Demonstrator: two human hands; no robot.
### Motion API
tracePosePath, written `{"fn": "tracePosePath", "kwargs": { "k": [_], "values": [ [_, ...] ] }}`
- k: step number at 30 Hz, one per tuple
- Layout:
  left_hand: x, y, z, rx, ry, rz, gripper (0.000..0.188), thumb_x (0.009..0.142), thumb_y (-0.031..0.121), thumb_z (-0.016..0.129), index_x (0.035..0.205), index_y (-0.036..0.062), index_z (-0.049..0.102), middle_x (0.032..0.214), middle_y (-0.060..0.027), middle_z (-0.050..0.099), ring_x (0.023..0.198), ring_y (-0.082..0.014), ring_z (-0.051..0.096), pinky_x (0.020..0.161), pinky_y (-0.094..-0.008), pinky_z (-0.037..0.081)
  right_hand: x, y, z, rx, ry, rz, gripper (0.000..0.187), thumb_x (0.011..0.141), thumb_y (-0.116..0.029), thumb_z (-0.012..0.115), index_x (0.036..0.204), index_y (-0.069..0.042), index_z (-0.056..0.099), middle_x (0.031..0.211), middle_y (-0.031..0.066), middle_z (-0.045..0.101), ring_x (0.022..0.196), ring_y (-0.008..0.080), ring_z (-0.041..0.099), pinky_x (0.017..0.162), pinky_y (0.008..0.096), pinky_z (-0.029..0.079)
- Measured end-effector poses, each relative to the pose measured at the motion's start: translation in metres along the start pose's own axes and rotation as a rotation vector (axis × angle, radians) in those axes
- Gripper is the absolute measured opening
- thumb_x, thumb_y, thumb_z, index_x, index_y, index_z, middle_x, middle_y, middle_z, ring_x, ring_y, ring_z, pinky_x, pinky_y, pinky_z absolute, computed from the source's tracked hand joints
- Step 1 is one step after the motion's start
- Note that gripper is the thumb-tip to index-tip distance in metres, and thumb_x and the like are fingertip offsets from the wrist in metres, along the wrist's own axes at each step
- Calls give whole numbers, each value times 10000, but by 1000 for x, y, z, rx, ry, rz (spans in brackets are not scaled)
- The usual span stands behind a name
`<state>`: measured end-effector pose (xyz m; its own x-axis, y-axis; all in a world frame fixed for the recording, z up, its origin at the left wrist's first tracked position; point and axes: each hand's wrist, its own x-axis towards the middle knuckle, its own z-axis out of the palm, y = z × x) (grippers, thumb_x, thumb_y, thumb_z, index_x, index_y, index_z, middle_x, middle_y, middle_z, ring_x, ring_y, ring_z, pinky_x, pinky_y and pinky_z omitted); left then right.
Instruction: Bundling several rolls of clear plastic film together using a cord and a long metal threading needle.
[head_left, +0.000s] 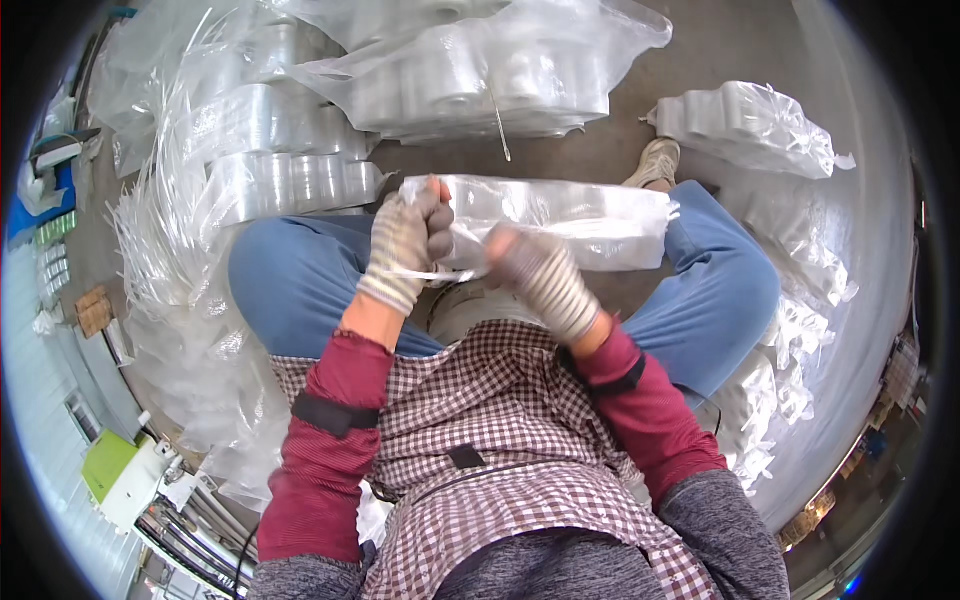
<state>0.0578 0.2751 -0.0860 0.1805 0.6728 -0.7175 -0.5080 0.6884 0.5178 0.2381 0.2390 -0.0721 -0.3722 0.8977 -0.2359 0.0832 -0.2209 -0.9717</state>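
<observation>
A long clear plastic bag [600, 225] filled with a row of round, pale pieces lies across in front of me, between my knees. My left hand [408, 240] is closed on the bag's gathered left end, thumb up. A thin white plastic strip [440, 274] passes below that hand toward my right hand [540, 275]. The right hand is closed and partly smeared by motion, its fingers curled where the strip reaches them. Both hands wear striped knit gloves with grey palms and bare fingertips.
Filled clear bags [480, 85] are piled ahead, with another bag [745, 128] at the far right. Rows of wrapped rolls [290, 180] and a bundle of white strips [150, 230] lie to the left. More filled bags [800, 330] line my right side.
</observation>
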Motion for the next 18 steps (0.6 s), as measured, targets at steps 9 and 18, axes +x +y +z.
{"fn": "tracePosePath", "kwargs": {
  "k": [9, 18],
  "values": [
    [14, 20, 41, 1435, -254, -259, 177, 832, 184, 554, 904, 25, 583, 768, -156, 625, 740, -317, 628, 593, -412, 498, 32, -31, 119, -820, -612, -108, 260, 838, -206, 488, 996, -82, 653, 1003, 134, 648, 942, 314, 616, 837, 436, 452],
    [-14, 3, 55, 2459, -479, -175, 417, 914, 333, 349, 1235, 111, 495, 1316, -88, 460, 1166, -219, 457, 985, -340, 362, 68, -81, -5, -733, -126, 13, 477, 786, -466, 597, 962, -25, 632, 898, 140, 621, 871, 275, 596, 769, 365, 468]
  ]
}}
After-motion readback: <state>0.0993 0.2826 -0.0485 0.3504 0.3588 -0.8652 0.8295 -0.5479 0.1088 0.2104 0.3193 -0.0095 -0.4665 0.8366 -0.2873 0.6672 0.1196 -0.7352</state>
